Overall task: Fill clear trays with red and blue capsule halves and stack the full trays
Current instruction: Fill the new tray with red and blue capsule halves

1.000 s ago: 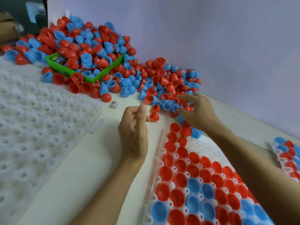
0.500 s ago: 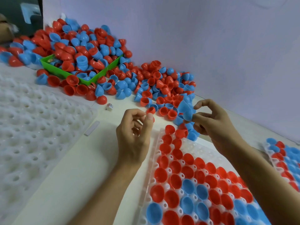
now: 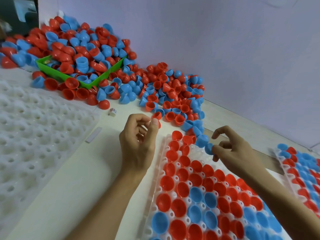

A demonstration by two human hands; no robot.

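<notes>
Nearest the viewer, a clear tray (image 3: 156,172) is seen lying on the white desk (image 3: 72,187), most of its pockets filled with red and blue halves set open side up; several pockets at its far right corner are seen bare. To the right, partly cut by the frame edge, a second filled tray (image 3: 284,158) is seen. To the left, a stack of white empty trays (image 3: 34,132) is spread across the desk.

Above the near tray's far end, the right hand (image 3: 237,153) is held with thumb and fingers curled, and a blue half (image 3: 209,148) is pinched at the fingertips in a closed grip, just over the bare pockets. The left hand (image 3: 138,142) is raised left of the tray's far corner, its fingers curled in; a red half (image 3: 159,123) is pinched between thumb and forefinger, mostly hidden by the thumb.

Between the left hand and the white trays, a small flat white strip (image 3: 93,134) is seen, and farther off a small white cube (image 3: 112,112).

Beyond the hands, a loose pile of halves (image 3: 173,97) is heaped against the pale wall (image 3: 225,49). Farther left, a green bin (image 3: 90,82) is seen overflowing with more halves.
</notes>
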